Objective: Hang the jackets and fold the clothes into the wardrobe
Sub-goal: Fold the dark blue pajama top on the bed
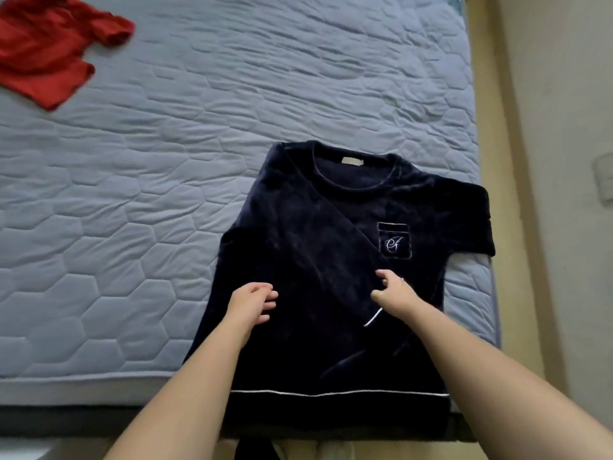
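Observation:
A dark navy velvet top (318, 234) lies face up on the bed, neck away from me, with a small embroidered chest pocket at the right. Its left sleeve is folded diagonally across the front, and the cuff's white piping shows by my right wrist. My right hand (393, 293) rests on that folded sleeve near the cuff, fingers bent against the cloth. My left hand (253, 302) hovers over the top's left side with fingers loosely curled and nothing in them. The hem with a white stripe hangs over the bed's near edge.
A red garment (46, 51) lies crumpled at the bed's far left corner. The blue-grey quilted mattress (149, 194) stretches to the left and beyond the top. A wooden bed frame and pale floor (547, 161) run along the right.

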A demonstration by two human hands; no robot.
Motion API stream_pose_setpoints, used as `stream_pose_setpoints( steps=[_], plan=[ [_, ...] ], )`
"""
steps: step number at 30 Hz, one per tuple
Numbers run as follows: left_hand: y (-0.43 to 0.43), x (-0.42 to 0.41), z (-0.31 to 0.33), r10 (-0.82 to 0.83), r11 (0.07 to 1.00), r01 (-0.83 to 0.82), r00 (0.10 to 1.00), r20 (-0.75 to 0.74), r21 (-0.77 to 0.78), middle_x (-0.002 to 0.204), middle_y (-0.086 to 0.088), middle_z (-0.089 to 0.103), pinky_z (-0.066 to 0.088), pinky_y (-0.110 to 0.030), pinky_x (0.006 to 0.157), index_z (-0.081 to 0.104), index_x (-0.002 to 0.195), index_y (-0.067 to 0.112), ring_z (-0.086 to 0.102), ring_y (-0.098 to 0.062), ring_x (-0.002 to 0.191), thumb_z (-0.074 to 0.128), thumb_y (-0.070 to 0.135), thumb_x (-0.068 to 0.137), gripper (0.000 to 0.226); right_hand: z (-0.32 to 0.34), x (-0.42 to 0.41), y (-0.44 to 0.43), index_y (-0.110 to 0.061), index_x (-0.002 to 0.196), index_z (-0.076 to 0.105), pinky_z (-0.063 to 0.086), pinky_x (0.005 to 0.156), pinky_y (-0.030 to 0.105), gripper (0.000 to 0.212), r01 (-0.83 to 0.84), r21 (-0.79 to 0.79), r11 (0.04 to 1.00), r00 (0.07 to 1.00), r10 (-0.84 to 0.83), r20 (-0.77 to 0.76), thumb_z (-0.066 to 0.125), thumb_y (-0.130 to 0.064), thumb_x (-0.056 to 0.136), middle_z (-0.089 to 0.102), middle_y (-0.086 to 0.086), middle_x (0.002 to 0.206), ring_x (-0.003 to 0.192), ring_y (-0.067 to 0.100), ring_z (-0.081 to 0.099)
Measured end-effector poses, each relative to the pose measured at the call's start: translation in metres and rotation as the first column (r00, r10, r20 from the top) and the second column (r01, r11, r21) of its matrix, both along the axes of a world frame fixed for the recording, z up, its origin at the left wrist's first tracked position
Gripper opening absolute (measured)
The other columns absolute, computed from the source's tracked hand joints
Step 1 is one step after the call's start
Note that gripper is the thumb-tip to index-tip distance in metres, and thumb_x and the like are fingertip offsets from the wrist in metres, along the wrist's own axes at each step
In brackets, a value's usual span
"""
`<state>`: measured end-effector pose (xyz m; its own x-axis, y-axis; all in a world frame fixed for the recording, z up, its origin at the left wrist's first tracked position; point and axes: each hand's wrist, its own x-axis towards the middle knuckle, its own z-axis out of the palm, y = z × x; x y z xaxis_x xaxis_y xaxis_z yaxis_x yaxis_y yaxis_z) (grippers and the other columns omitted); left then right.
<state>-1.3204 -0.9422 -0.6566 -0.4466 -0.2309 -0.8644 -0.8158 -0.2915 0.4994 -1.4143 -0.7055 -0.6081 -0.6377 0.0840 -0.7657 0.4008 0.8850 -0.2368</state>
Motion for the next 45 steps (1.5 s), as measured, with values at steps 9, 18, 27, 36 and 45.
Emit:
stream_pose_setpoints(
  steps=[9, 18, 27, 36, 45],
  plan=[
    [-0.032, -0.082, -0.065, 0.470, 0.799, -0.407, 0.882, -0.038, 0.442, 0.112, -0.003, 0.063, 0.044, -0.041, 0.084, 0.054, 0.119, 0.017, 0.059, -0.020, 0.106, 0.051, 0.028, 0.096, 0.026, -0.074, -0.092, -0.092, -0.020, 0.148, 0.025, 0.033, 0.108, 0.044, 0.067, -0.190, 0.050, 0.981, 0.953, 0.196, -0.230, 0.055, -0.026, 0.088, 0.033, 0.010, 0.148, 0.133, 0.030, 0.037],
    [-0.044, -0.098, -0.114, 0.609, 0.607, -0.441, 0.793, -0.031, 0.661, 0.111, -0.005, 0.070, 0.051, -0.042, 0.087, 0.063, 0.112, 0.018, 0.063, -0.022, 0.106, 0.052, 0.034, 0.094, 0.026, -0.116, -0.177, -0.188, -0.013, 0.140, 0.042, 0.035, 0.107, 0.041, 0.059, -0.336, -0.018, 0.942, 0.876, 0.305, -0.373, 0.051, -0.046, 0.092, 0.046, 0.010, 0.141, 0.131, 0.029, 0.043],
    [-0.071, -0.097, -0.122, 0.571, 0.785, -0.471, 0.802, -0.177, 0.402, 0.103, -0.007, 0.067, 0.053, -0.033, 0.070, 0.055, 0.096, 0.014, 0.066, -0.019, 0.088, 0.043, 0.022, 0.101, 0.016, -0.122, -0.181, -0.225, -0.021, 0.131, 0.042, 0.031, 0.102, 0.043, 0.036, -0.171, 0.136, 0.976, 0.778, 0.218, -0.589, 0.047, -0.028, 0.096, 0.049, 0.005, 0.133, 0.125, 0.027, 0.044],
    [-0.079, -0.077, -0.110, 0.242, 0.955, -0.205, 0.956, -0.167, 0.213, 0.083, -0.012, 0.067, 0.051, -0.029, 0.063, 0.054, 0.093, 0.017, 0.067, -0.020, 0.074, 0.034, 0.030, 0.103, 0.026, -0.143, -0.078, -0.176, -0.037, 0.151, 0.002, 0.002, 0.114, 0.059, 0.056, -0.491, 0.338, 0.803, 0.670, 0.596, -0.443, 0.025, -0.045, 0.100, -0.009, -0.004, 0.160, 0.147, 0.023, -0.011],
    [-0.074, -0.048, -0.116, -0.548, 0.577, 0.324, 0.834, -0.061, -0.750, 0.067, -0.012, 0.060, 0.030, -0.035, 0.058, 0.042, 0.066, 0.014, 0.049, -0.032, 0.064, 0.044, 0.028, 0.094, 0.031, -0.175, -0.082, -0.171, -0.037, 0.150, -0.001, -0.006, 0.115, 0.054, 0.056, -0.462, 0.292, 0.837, 0.688, 0.546, -0.478, 0.018, -0.049, 0.099, -0.006, -0.004, 0.160, 0.147, 0.021, -0.010]
  ],
)
